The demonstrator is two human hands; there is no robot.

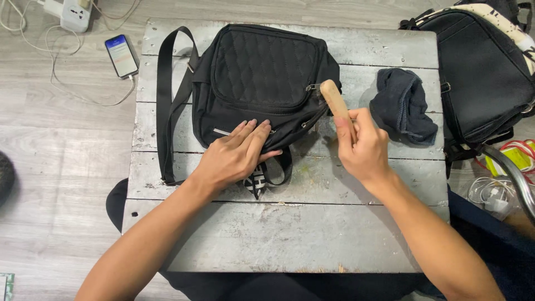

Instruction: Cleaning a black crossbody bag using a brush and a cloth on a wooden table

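Worn grey plank counter [290,234] over wood-look floor. Left hand [237,156] lies flat and unclenched, pinning the soft, limp black quilted fabric shoulder bag [262,78]. Right hand [365,147] grasps a stiff, light wooden brush handle [333,96] against the bag's side; judged best steadied by its body, not its floppy strap.

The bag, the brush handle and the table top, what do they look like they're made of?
Bag: black woven fabric, probably nylon, matte, with diamond quilting on the front pocket and metal zips. Brush handle in the right hand: pale, smooth wood by its look. Table: wooden planks under worn grey-white paint, with seams and chips showing. The left hand lies flat on the bag.
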